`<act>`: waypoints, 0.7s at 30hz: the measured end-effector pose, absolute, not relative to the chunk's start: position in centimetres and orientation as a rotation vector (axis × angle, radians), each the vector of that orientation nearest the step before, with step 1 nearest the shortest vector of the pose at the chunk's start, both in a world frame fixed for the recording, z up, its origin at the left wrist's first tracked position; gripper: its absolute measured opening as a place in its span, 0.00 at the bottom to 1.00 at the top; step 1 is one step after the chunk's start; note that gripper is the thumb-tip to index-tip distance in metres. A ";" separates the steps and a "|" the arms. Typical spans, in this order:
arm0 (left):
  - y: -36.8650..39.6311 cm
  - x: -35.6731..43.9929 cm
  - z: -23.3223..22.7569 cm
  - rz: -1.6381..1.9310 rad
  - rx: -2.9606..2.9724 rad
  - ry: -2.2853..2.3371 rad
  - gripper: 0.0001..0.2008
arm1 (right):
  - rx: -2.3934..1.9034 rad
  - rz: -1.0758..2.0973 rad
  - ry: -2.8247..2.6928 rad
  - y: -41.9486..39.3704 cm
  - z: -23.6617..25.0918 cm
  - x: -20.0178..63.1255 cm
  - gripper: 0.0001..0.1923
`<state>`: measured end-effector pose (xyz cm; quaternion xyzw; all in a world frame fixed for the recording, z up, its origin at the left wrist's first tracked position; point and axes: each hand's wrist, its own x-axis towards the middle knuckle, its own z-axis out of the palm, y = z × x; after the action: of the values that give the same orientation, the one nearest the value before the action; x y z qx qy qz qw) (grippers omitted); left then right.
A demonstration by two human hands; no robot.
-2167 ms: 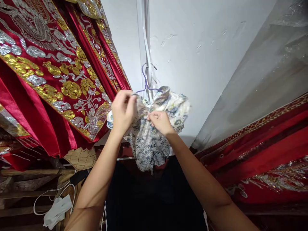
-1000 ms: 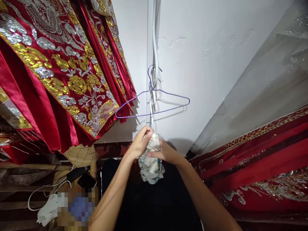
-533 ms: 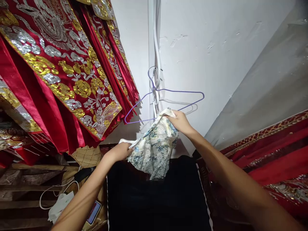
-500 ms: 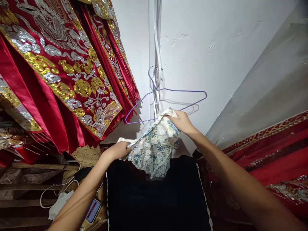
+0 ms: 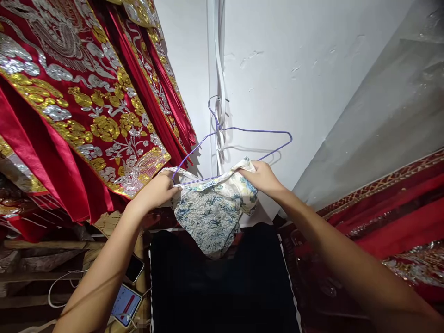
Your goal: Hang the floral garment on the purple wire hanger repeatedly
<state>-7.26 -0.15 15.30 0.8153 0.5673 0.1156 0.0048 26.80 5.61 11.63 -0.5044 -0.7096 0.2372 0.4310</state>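
A small floral garment point(image 5: 211, 210), cream with blue print, is stretched between both my hands just under a purple wire hanger point(image 5: 243, 131). My left hand point(image 5: 154, 190) grips its left edge near the hanger's left tip. Its right edge is pinched in my right hand point(image 5: 264, 176), below the hanger's right arm. The hanger hangs bare from a white cable point(image 5: 218, 69) on the white wall. The garment's top edge touches the hanger's lower wire.
Red robes with gold and silver embroidery point(image 5: 86, 106) hang close on the left. Red embroidered cloth point(image 5: 388, 212) under clear plastic lies at the right. A black cloth point(image 5: 215, 282) is below. Two phones point(image 5: 126, 303) and cables rest on wooden shelving at lower left.
The garment came off the hanger, was bunched low in both hands, then spread out. My left hand has now lifted its edge up to the hanger's left tip.
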 end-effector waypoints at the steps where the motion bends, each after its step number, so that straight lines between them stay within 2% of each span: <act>1: -0.9 -7.3 15.5 0.375 2.558 1.783 0.18 | -1.269 0.587 -1.768 5.7 11.6 26.8 0.18; 6: -4.8 -7.2 17.9 0.374 2.548 1.687 0.16 | -1.247 0.625 -1.739 6.2 11.4 26.5 0.17; 9: -5.6 -6.8 19.5 0.488 2.576 1.603 0.14 | -1.195 0.691 -1.702 5.9 11.2 26.0 0.17; 14: -2.0 -5.1 20.8 0.784 2.659 1.483 0.14 | -1.090 0.847 -1.697 4.1 11.4 24.3 0.14; 17: 0.7 -4.2 20.4 1.039 2.498 1.463 0.12 | -1.025 0.733 -1.742 3.5 12.0 25.0 0.10; 21: 1.9 -3.8 19.8 1.270 2.281 1.363 0.18 | -1.052 0.221 -1.535 5.3 13.3 29.6 0.33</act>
<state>-3.84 1.87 19.80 0.7708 0.4607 0.4290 0.0983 29.60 5.29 13.34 -0.4522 -0.6600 0.0951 0.5923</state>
